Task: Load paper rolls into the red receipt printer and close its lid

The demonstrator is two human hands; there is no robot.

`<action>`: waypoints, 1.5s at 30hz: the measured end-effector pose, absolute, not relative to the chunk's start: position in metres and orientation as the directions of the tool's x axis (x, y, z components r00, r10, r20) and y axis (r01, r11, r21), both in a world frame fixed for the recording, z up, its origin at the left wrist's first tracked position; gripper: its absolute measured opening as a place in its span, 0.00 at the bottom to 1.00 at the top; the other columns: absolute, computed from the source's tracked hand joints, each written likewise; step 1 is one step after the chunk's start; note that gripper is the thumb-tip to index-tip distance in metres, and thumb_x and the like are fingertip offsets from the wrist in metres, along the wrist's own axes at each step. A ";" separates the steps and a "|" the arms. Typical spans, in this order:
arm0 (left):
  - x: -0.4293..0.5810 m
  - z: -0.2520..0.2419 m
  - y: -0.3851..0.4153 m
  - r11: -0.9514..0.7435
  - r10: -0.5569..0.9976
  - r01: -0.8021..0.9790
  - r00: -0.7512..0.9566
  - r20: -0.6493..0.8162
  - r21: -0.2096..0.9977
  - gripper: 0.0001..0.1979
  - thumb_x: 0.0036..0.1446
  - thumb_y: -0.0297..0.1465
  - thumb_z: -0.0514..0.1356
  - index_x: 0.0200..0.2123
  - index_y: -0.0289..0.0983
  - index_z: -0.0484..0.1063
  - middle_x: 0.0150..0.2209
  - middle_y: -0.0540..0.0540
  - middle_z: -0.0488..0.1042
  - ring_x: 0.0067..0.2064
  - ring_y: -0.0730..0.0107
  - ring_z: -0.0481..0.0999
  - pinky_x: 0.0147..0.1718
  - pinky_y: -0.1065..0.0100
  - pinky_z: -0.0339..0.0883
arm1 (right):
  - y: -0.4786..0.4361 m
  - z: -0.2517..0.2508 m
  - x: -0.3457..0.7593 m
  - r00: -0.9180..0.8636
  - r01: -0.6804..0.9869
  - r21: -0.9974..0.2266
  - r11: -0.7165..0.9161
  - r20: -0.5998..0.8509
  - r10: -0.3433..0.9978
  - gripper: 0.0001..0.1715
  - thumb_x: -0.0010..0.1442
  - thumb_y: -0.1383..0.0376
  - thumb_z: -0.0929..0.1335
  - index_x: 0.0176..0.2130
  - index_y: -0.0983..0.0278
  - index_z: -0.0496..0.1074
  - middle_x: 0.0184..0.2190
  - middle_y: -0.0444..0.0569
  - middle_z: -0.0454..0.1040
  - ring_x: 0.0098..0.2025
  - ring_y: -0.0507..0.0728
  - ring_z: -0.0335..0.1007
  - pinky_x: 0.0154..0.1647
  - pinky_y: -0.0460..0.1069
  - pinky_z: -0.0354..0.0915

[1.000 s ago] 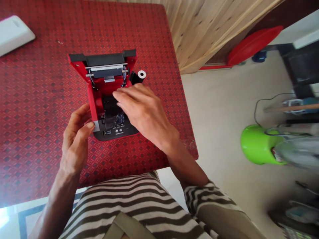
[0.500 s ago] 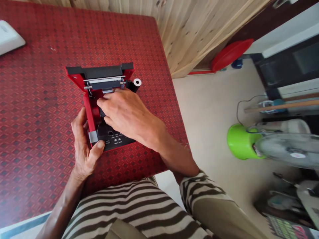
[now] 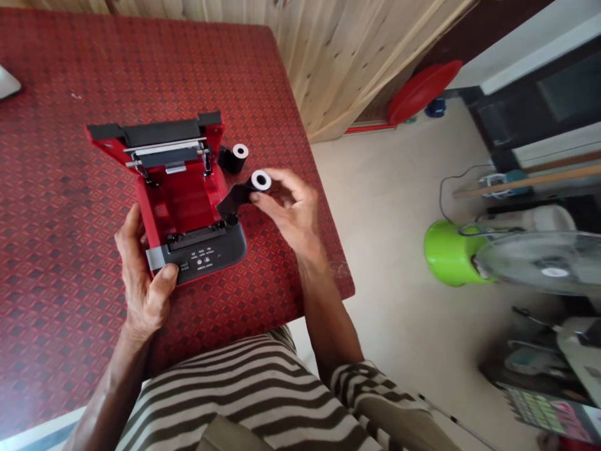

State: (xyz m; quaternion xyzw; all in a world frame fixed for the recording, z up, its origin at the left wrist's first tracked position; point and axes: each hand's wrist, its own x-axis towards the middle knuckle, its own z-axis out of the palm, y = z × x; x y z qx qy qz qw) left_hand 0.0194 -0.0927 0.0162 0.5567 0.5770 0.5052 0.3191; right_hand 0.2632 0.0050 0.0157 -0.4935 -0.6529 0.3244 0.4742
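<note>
sitting on the red table, a small red printer has its lid tipped up and back. the left hand grips the printer's front left corner, fingers curled round the side, thumb on the grey front. a spare black roll lies on the table just behind the printer's right side. the right hand pinches a black ribbon roll in its fingertips, up beside the printer's right edge, a black strip hanging toward the printer.
</note>
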 end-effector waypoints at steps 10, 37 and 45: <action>0.024 0.023 -0.091 -0.087 0.972 0.292 -0.184 0.145 0.953 0.41 0.55 0.51 0.59 0.71 0.53 0.57 0.69 0.46 0.61 0.69 0.37 0.59 0.68 0.40 0.55 | -0.002 0.000 0.259 -0.266 0.331 -0.917 0.224 0.137 0.954 0.16 0.62 0.66 0.72 0.50 0.61 0.74 0.44 0.45 0.81 0.44 0.53 0.79 0.46 0.51 0.74; 0.017 0.017 -0.093 -0.117 0.973 0.366 -0.145 0.181 0.923 0.41 0.58 0.51 0.58 0.73 0.51 0.54 0.70 0.46 0.60 0.70 0.38 0.58 0.67 0.38 0.54 | 0.030 0.082 0.285 -0.573 0.099 -0.973 0.208 0.115 0.811 0.30 0.61 0.49 0.73 0.58 0.59 0.73 0.54 0.48 0.78 0.55 0.60 0.77 0.55 0.57 0.74; 0.018 0.022 -0.093 -0.144 0.965 0.451 -0.133 0.226 0.881 0.41 0.61 0.56 0.55 0.72 0.44 0.55 0.67 0.38 0.63 0.64 0.42 0.66 0.61 0.40 0.64 | 0.014 0.110 0.225 -0.750 0.401 -0.680 0.614 0.140 0.646 0.16 0.66 0.66 0.73 0.53 0.66 0.74 0.50 0.51 0.81 0.51 0.57 0.78 0.56 0.53 0.71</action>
